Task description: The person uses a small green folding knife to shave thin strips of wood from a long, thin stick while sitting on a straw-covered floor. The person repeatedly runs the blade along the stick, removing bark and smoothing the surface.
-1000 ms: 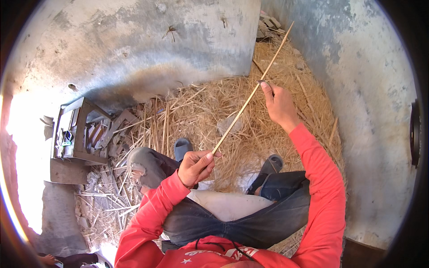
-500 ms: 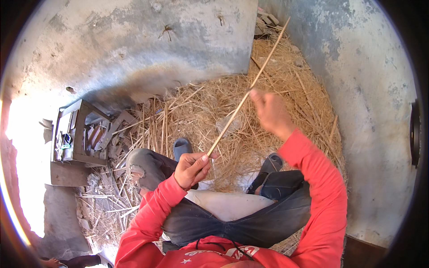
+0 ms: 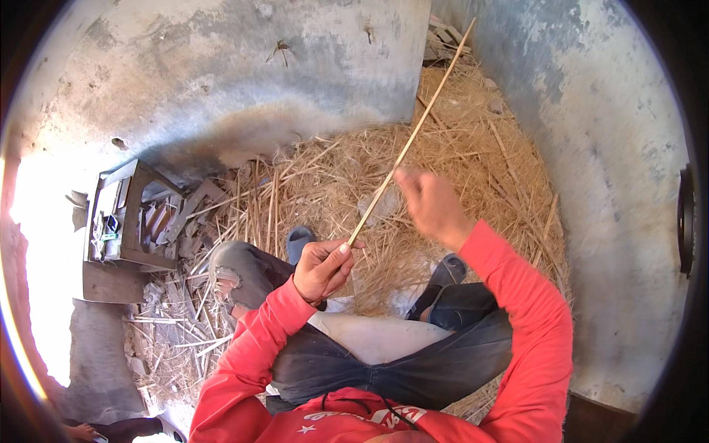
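Right hand (image 3: pixel 432 205) slid nearer down the thin cane strip (image 3: pixel 410 140), blurred, grip unclear. Left hand (image 3: pixel 323 267) pinched shut on near end. Keep strip taut, pull straight.

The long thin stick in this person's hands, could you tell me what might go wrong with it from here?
The stick is pinched only at its near end by the left hand, so it could bend or snap. Its far tip reaches near the wall and might catch. The right hand is blurred and could miss its grip.
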{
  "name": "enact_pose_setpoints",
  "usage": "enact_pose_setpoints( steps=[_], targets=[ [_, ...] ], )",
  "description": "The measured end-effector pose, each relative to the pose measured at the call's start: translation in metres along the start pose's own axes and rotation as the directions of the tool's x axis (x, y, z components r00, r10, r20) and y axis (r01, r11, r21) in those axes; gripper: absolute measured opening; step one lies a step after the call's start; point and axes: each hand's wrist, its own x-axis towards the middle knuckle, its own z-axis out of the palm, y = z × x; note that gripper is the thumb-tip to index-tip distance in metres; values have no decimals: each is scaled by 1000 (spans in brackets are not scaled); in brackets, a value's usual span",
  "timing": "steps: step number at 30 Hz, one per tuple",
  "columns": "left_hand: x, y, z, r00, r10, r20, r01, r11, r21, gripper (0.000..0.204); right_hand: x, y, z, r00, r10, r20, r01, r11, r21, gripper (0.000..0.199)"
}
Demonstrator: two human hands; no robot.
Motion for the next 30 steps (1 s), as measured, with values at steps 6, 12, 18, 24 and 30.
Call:
enact_pose_setpoints(
  steps=[6, 12, 18, 24, 30],
  targets=[
    [3, 0, -2, 999, 39, -14, -38, 998, 58, 36, -23, -14, 22, 867, -26, 497, -75, 980, 184, 63],
    [8, -4, -2, 989, 146, -34, -141, 983, 116, 38, -11, -14, -6, 504, -80, 860, -297, 919, 259, 65],
    [11, -3, -4, 956, 251, -155, -192, 928, 319, 45, -12, -11, -15, 507, -15, 862, -420, 869, 262, 57],
    [5, -7, 3, 940, 294, -173, -217, 907, 361, 49, -16, -2, -10, 981, 6, 194, 41, 971, -237, 33],
    [2, -5, 13, 926, 320, -200, -240, 909, 341, 39, -20, 8, -16, 982, 108, 153, -25, 885, -465, 36]
  ],
)
